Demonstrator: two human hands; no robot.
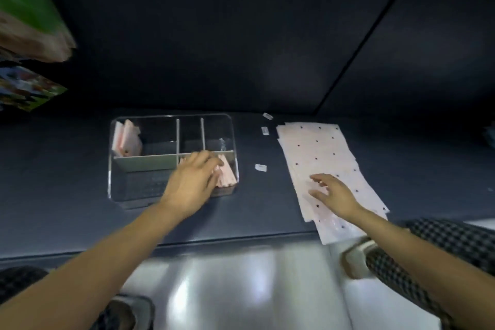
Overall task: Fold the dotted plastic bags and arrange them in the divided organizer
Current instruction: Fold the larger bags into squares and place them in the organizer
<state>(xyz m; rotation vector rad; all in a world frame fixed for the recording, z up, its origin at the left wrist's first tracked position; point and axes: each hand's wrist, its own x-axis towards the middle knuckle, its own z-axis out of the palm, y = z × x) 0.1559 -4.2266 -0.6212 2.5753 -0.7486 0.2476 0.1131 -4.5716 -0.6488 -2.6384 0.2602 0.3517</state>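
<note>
Resting under right hand [336,193] dotted bags [318,158], left hand [195,177] in organizer [115,169]

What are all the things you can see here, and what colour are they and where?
Organizer: one, clear with grey dividers, on the table's left part.
Folded bags: two bunches, pale pink, one in the back-left compartment, one in the front-right compartment under the left hand.
Flat dotted bags: one stack, pale pink with dark dots, on the table's right part.
Small pieces: three, whitish, between organizer and stack.
Table: one, dark blue-grey.
Colourful packages: blurred, far left.
Left hand: reaching into the front-right compartment.
Right hand: fingers spread, over the stack.
</note>
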